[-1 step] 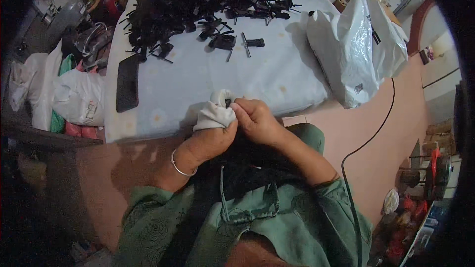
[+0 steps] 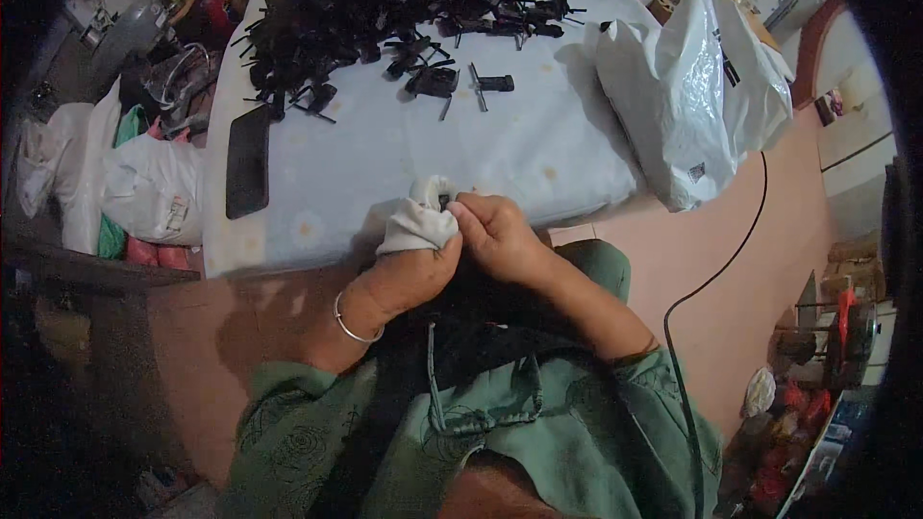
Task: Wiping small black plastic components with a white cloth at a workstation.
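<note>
Almost nothing has moved: the right hand [image 2: 502, 237] pinches a dark part [image 2: 444, 201] on its left, against white cloth [image 2: 419, 228] the left hand [image 2: 420, 271] grips; long axis unclear.

By the near edge of the table [image 2: 332, 187], the left hand [image 2: 426, 272], fingers hidden, meets the right hand [image 2: 497, 234], thumb [image 2: 468, 225] and forefinger [image 2: 480, 203] pinching; both forearms [image 2: 588, 298] slant inward.

The cloth [image 2: 421, 229] is off-white, the piled parts [image 2: 375, 0] black, the tablecloth [image 2: 336, 168] white with yellowish spots.
</note>
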Action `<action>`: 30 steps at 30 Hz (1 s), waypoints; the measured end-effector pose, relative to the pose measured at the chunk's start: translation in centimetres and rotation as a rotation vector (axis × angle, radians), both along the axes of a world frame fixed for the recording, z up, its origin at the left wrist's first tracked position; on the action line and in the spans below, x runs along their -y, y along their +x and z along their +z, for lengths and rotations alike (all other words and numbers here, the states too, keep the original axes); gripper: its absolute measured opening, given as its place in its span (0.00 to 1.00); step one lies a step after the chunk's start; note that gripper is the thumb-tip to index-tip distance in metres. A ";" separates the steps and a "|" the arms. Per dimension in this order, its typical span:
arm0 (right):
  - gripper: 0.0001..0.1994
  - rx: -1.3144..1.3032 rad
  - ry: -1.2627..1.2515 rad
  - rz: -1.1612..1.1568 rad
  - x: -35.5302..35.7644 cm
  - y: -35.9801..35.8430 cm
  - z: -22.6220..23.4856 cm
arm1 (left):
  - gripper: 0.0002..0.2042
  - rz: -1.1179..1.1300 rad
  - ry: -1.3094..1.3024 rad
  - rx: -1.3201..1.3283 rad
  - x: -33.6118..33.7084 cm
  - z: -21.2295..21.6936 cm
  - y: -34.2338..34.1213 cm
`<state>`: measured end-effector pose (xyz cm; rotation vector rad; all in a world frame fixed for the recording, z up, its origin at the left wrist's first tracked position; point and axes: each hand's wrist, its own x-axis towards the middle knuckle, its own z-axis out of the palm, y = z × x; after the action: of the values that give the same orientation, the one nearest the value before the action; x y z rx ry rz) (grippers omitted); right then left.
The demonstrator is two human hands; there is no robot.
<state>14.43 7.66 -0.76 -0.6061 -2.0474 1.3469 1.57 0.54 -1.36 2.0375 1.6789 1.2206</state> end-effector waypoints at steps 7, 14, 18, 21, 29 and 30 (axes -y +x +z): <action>0.13 0.136 0.070 -0.131 -3.0 1.2 0.2 | 0.04 -0.025 -0.544 0.300 0.3 3.0 -0.7; 0.11 0.552 0.525 -0.539 -10.0 -1.3 0.6 | 0.13 -0.179 0.110 -0.081 -1.2 2.4 -0.9; 0.10 0.479 0.555 -0.571 -10.4 -1.1 -1.1 | 0.12 0.004 -0.389 0.518 -0.9 2.4 -1.0; 0.08 0.262 0.427 -0.527 -7.1 0.1 0.0 | 0.09 0.076 -0.283 0.579 -1.0 -1.6 -3.0; 0.08 0.130 0.319 -0.010 -1.5 2.3 0.6 | 0.05 -0.122 -0.557 1.758 -2.2 -0.6 -1.6; 0.08 0.128 0.318 -0.009 -1.2 2.3 1.2 | 0.06 -0.102 -0.450 1.631 -2.0 -0.1 -1.0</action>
<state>16.74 8.81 0.44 -0.5683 -2.2963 0.9685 0.55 2.54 -1.47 0.3697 0.7890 1.4974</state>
